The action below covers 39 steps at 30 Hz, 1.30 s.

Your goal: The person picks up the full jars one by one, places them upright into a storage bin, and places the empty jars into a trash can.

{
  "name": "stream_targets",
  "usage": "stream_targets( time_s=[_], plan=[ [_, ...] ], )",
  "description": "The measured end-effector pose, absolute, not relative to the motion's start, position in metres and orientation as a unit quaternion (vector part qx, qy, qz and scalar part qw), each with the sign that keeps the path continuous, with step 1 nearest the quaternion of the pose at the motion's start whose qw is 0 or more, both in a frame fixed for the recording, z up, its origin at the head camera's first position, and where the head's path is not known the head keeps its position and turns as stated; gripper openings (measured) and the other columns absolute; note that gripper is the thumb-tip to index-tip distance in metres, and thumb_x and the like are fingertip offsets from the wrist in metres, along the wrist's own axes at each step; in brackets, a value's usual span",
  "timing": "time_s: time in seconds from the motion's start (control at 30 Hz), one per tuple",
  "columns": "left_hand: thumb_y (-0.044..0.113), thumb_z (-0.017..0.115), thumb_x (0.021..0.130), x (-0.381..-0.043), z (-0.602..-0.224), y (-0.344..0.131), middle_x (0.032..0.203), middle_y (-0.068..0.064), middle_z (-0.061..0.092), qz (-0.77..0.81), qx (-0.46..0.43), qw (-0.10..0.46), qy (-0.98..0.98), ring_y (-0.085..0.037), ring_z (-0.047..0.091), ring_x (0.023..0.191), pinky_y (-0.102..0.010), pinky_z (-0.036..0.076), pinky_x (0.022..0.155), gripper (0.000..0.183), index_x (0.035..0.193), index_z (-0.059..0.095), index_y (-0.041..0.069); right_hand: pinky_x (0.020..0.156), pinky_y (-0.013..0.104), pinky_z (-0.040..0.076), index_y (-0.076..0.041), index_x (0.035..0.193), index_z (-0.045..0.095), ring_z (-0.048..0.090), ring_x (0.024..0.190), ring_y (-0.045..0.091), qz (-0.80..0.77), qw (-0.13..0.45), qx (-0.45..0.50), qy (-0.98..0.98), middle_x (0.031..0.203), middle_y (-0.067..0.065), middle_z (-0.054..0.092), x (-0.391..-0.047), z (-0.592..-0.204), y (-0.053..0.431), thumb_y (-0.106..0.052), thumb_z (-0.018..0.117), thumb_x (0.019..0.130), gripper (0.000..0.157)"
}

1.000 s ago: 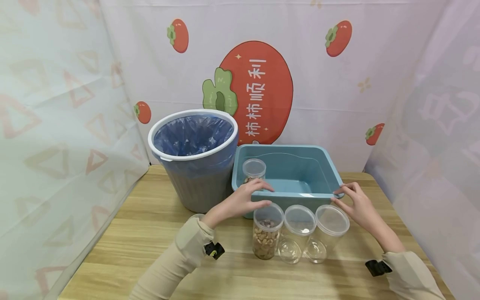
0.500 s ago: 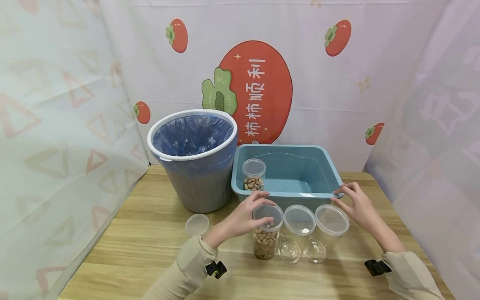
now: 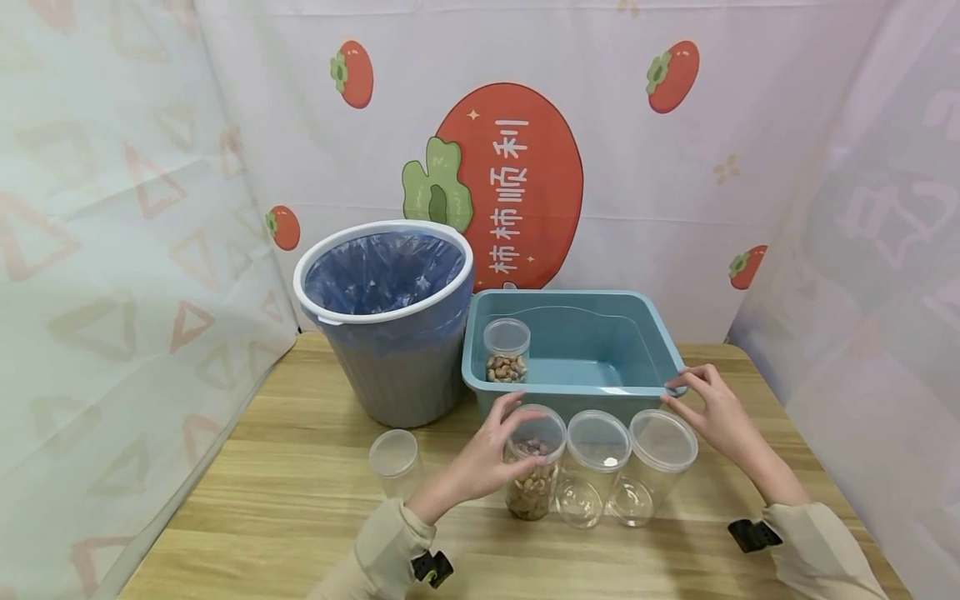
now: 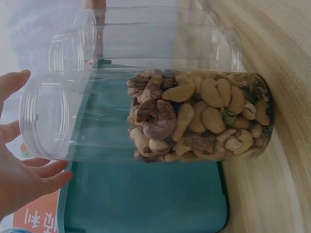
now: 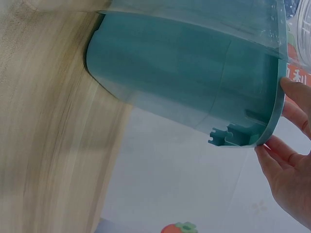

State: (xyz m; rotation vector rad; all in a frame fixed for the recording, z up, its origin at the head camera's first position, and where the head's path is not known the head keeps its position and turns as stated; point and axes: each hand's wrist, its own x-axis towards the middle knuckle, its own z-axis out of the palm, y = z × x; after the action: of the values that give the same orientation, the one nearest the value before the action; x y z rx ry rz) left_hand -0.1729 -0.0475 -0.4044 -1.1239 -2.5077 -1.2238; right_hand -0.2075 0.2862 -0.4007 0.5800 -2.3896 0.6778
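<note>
My left hand (image 3: 483, 462) is spread around the lidded top of a clear jar of cashews (image 3: 528, 497), fingers behind it and thumb in front. In the left wrist view the thumb stands apart from the lid, and the upright jar is about half full of cashews (image 4: 194, 116). My right hand (image 3: 714, 417) pinches the front right corner of the blue-green plastic bin (image 3: 585, 390) between thumb and fingers; the right wrist view shows the fingertips (image 5: 262, 153) on its rim. Inside the bin, at the left, stands another jar of cashews (image 3: 507, 367).
Two empty clear jars (image 3: 597, 442) stand in a row right of the cashew jar, before the bin. A smaller clear container (image 3: 394, 458) sits left of my left forearm. A grey trash can (image 3: 397, 375) with a blue liner stands back left, beside the bin.
My left hand has moved down and toward me from the bin's front edge to around the top of the front cashew jar. My right hand stays at the bin's corner.
</note>
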Motion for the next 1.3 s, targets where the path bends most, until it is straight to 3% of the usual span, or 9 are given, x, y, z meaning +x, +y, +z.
stream_targets(
  time_s=[0.3,0.57,0.9,1.3],
  plan=[
    [0.031,0.066,0.078,-0.17,-0.414,-0.047,0.139,-0.018,0.02,-0.404,-0.352,0.05,-0.843,-0.029,0.041,0.117,-0.042,0.04,0.088,0.055,0.126,0.044,0.014,0.067,0.046,0.038,-0.003,0.084,0.061,0.049,0.087,0.035,0.258,0.285,0.219,-0.897,0.094,0.017,0.046,-0.209,-0.402,0.287,-0.001,0.071,0.069,0.018],
    [0.03,0.07,0.074,-0.171,-0.419,-0.045,0.134,-0.016,0.028,-0.414,-0.347,0.068,-0.839,-0.026,0.039,0.118,-0.042,0.038,0.09,0.057,0.123,0.046,0.013,0.067,0.046,0.038,-0.003,0.083,0.061,0.049,0.086,0.034,0.26,0.287,0.215,-0.897,0.094,0.017,0.047,-0.207,-0.403,0.287,0.001,0.072,0.068,0.019],
    [0.025,0.08,0.062,-0.18,-0.424,-0.041,0.116,-0.005,0.044,-0.428,-0.349,0.139,-0.822,-0.019,0.05,0.103,-0.032,0.043,0.084,0.056,0.11,0.056,0.01,0.067,0.046,0.038,-0.002,0.084,0.061,0.049,0.087,0.035,0.26,0.288,0.218,-0.895,0.095,0.018,0.047,-0.208,-0.402,0.286,0.001,0.072,0.067,0.02],
    [0.028,0.081,0.059,-0.18,-0.409,-0.041,0.106,-0.001,0.045,-0.408,-0.343,0.147,-0.833,-0.015,0.055,0.088,-0.027,0.046,0.073,0.053,0.105,0.058,0.013,0.064,0.043,0.037,-0.002,0.084,0.063,0.05,0.087,0.036,0.255,0.29,0.217,-0.897,0.096,0.018,0.047,-0.207,-0.399,0.286,0.0,0.073,0.067,0.02]
  ],
)
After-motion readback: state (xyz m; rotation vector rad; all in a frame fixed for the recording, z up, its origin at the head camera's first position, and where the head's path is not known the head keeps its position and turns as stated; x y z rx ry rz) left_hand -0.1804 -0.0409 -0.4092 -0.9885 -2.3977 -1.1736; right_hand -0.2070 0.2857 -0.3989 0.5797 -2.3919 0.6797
